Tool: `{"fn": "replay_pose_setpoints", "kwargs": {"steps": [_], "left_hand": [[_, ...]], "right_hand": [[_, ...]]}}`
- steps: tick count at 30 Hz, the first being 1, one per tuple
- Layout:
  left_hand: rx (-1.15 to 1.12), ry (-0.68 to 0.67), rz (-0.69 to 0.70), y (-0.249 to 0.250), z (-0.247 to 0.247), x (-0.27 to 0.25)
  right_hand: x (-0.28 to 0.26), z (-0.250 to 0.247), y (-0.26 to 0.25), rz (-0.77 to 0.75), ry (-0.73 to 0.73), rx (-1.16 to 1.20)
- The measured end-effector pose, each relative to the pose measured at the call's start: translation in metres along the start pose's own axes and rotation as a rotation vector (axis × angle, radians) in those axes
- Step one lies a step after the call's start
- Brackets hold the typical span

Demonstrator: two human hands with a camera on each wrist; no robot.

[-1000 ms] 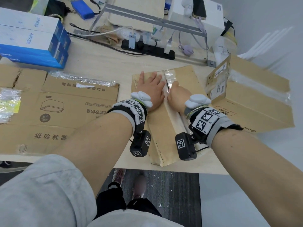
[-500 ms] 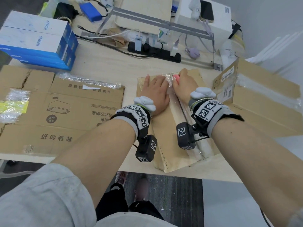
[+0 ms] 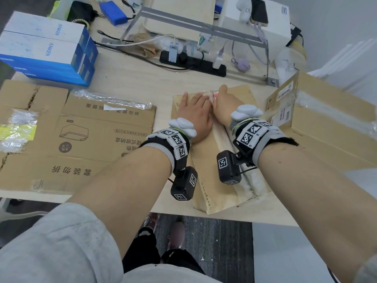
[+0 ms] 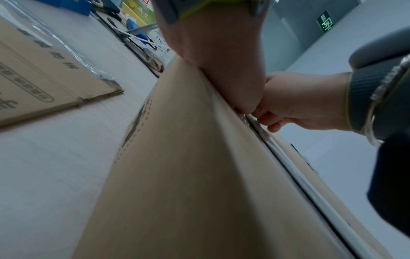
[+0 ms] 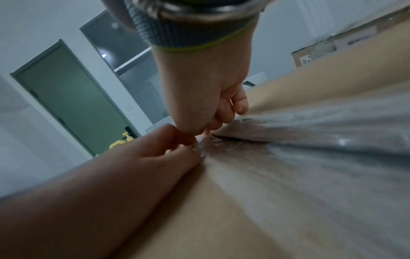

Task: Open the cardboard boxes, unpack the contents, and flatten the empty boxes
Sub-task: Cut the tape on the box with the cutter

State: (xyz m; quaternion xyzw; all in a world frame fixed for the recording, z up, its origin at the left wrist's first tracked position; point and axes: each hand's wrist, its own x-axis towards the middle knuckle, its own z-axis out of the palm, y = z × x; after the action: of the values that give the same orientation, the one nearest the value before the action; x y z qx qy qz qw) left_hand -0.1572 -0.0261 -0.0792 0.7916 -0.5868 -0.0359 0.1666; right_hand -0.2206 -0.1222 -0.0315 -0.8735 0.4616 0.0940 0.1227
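A long cardboard box [image 3: 220,199] lies lengthwise on the table in front of me, its top seam covered by clear tape [image 3: 253,182]. My left hand [image 3: 194,111] lies flat on the left flap with its fingers straight, pressing down beside the seam. My right hand [image 3: 224,105] is curled at the seam near the box's far end and pinches a small pink tool [image 3: 215,96] against the tape. In the right wrist view the right hand's fingers [image 5: 224,112] are bent onto the tape [image 5: 332,133], with the left hand [image 5: 155,152] touching it alongside.
Flattened cardboard [image 3: 77,139] with crumpled tape [image 3: 18,129] covers the table's left side. Another taped box [image 3: 326,123] stands close on the right. Stacked blue and white boxes [image 3: 47,50] and a black power strip [image 3: 193,64] with cables lie behind.
Both hands have slid along the seam toward the box's far end. The right hand's fingers have curled, and the pink tool now shows at its tip.
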Motion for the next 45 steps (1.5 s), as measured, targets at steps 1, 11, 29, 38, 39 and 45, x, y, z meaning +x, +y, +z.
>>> {"fn": "replay_pose_setpoints", "kwargs": {"steps": [1, 11, 29, 38, 39, 45], "left_hand": [[-0.001, 0.004, 0.000, 0.000, 0.000, 0.000], [-0.029, 0.011, 0.000, -0.001, 0.004, 0.001], [0.027, -0.086, 0.012, 0.000, -0.005, 0.001], [0.010, -0.078, 0.010, -0.001, -0.007, -0.001], [0.009, -0.079, 0.011, -0.001, -0.008, -0.001], [0.049, -0.108, -0.040, 0.008, -0.011, -0.010]], "right_hand": [[0.000, 0.000, -0.001, 0.006, -0.004, -0.009], [-0.003, 0.007, 0.002, 0.063, -0.020, 0.001], [-0.027, 0.013, 0.017, 0.015, 0.025, -0.077], [-0.045, 0.016, 0.024, 0.009, 0.013, -0.111], [-0.048, 0.016, 0.024, 0.009, -0.001, -0.119], [-0.065, 0.020, 0.038, -0.070, 0.090, 0.106]]}}
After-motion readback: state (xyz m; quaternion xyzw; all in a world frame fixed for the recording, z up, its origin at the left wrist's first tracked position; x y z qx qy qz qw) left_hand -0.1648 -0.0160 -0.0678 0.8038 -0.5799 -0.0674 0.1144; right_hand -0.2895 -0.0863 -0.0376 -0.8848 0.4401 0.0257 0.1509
